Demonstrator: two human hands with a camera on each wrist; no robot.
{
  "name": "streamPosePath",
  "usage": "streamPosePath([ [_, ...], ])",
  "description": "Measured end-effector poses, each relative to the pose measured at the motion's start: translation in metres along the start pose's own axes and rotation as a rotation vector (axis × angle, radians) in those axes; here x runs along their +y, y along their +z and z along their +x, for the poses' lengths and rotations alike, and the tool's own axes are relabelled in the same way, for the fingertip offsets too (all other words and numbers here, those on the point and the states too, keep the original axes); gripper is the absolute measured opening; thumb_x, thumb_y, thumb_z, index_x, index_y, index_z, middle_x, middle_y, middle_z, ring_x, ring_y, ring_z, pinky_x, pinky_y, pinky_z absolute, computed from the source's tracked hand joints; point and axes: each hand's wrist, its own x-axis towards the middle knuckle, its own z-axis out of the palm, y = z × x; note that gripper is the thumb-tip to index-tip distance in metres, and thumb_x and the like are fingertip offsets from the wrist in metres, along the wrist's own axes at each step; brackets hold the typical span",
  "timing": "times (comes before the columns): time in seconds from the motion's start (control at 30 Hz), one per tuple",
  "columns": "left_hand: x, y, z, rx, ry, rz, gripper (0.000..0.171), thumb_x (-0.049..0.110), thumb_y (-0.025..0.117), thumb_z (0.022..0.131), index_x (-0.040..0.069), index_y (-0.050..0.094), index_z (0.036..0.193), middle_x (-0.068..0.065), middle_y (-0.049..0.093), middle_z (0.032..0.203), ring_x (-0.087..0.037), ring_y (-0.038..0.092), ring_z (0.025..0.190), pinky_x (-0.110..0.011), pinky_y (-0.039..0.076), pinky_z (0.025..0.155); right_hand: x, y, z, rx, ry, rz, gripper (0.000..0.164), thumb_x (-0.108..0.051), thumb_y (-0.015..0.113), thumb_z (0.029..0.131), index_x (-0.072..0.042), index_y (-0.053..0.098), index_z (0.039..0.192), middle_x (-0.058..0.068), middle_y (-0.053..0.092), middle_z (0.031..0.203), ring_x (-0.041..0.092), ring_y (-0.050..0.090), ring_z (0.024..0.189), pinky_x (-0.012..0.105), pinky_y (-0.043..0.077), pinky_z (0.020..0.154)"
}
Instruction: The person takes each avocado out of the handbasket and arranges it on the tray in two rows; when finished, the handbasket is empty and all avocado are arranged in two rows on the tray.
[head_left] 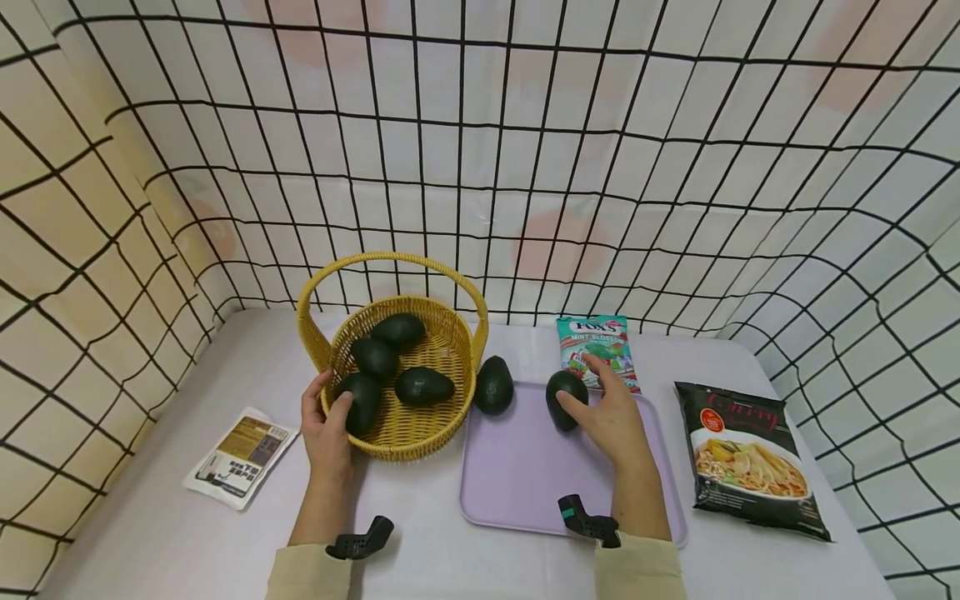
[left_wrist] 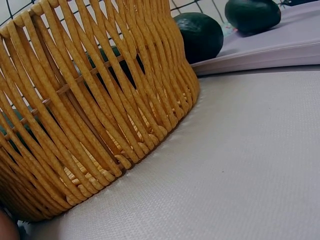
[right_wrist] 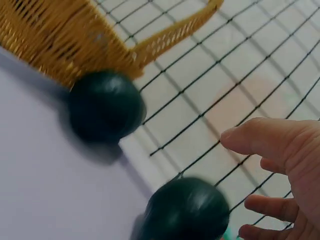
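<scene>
The yellow wicker basket (head_left: 405, 450) with a tall arched handle holds several dark green avocados (head_left: 424, 387). My left hand (head_left: 327, 433) grips the basket's left rim, thumb over the edge and fingers along the outside. In the left wrist view the woven wall (left_wrist: 95, 100) fills much of the picture. One avocado (head_left: 494, 386) lies between the basket and the lilac tray (head_left: 525, 492). Another avocado (head_left: 564, 402) is on the tray's upper part, beside my right hand (head_left: 618, 417). The right wrist view has that hand (right_wrist: 285, 175) with thumb and fingers spread, apart from the nearer avocado (right_wrist: 187, 210).
Behind the tray lies a teal candy bag (head_left: 596, 346). A black noodle packet (head_left: 753, 462) is at the right, and a white and brown pouch (head_left: 242, 458) at the left. Black grid netting (head_left: 491, 129) surrounds the table at the back and sides.
</scene>
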Motion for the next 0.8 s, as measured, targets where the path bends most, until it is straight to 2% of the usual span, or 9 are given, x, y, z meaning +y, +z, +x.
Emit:
streamPosePath([
  [0.1,0.000,0.000,-0.001,-0.003,0.002,-0.002,0.045,0.014,0.056,0.099,0.020,0.051,0.143,-0.001,0.040,0.156,-0.020,0.036,0.147,-0.012,0.040,0.103,-0.014,0.000,-0.006,0.033,-0.085,0.012,0.075,-0.034,0.075,0.091,-0.022,0.040,0.156,0.016,0.039,0.159,0.039,0.038,0.146,0.063,0.034,0.115],
  [0.23,0.000,0.000,-0.001,-0.004,-0.001,-0.002,0.045,0.014,0.056,0.099,0.021,0.051,0.143,-0.001,0.040,0.156,-0.020,0.036,0.147,-0.015,0.040,0.106,-0.037,0.007,-0.015,0.054,-0.224,0.094,0.067,-0.024,0.078,0.089,-0.020,0.050,0.150,0.010,0.045,0.154,0.034,0.046,0.140,0.056,0.040,0.115],
  [0.4,0.001,0.000,0.000,0.001,0.000,-0.002,0.045,0.013,0.056,0.099,0.020,0.051,0.143,-0.002,0.041,0.156,-0.021,0.036,0.147,-0.027,0.035,0.116,-0.060,0.025,-0.025,0.004,-0.365,0.213,0.058,-0.015,0.080,0.087,-0.022,0.058,0.141,0.004,0.055,0.142,0.029,0.056,0.131,0.046,0.048,0.109],
  [0.5,0.001,0.001,0.000,0.001,-0.001,-0.004,0.045,0.013,0.055,0.099,0.019,0.051,0.143,-0.002,0.040,0.157,-0.021,0.035,0.148,-0.036,0.031,0.122,-0.068,0.038,-0.027,-0.042,-0.414,0.233,0.055,-0.015,0.080,0.088,-0.023,0.060,0.138,0.001,0.058,0.138,0.029,0.060,0.127,0.044,0.052,0.106],
  [0.57,0.001,0.001,0.000,-0.001,-0.002,-0.005,0.045,0.014,0.055,0.099,0.019,0.050,0.143,-0.003,0.040,0.157,-0.022,0.035,0.149,-0.039,0.029,0.123,-0.072,0.046,-0.027,-0.071,-0.447,0.234,0.054,-0.014,0.080,0.088,-0.021,0.060,0.138,0.003,0.059,0.138,0.030,0.061,0.126,0.045,0.052,0.105],
  [0.7,0.002,0.002,0.000,-0.002,-0.008,-0.001,0.045,0.016,0.056,0.099,0.021,0.051,0.143,-0.002,0.039,0.158,-0.021,0.034,0.149,-0.040,0.029,0.124,-0.078,0.061,-0.027,-0.137,-0.475,0.227,0.055,-0.015,0.079,0.089,-0.016,0.059,0.140,0.006,0.058,0.139,0.029,0.060,0.126,0.044,0.051,0.106],
  [0.8,0.001,0.001,0.000,0.003,-0.013,0.004,0.045,0.015,0.056,0.099,0.021,0.051,0.143,-0.001,0.039,0.157,-0.020,0.035,0.147,-0.039,0.030,0.123,-0.082,0.072,-0.025,-0.186,-0.464,0.230,0.055,-0.017,0.080,0.089,-0.018,0.059,0.140,0.005,0.059,0.137,0.030,0.058,0.129,0.041,0.050,0.108],
])
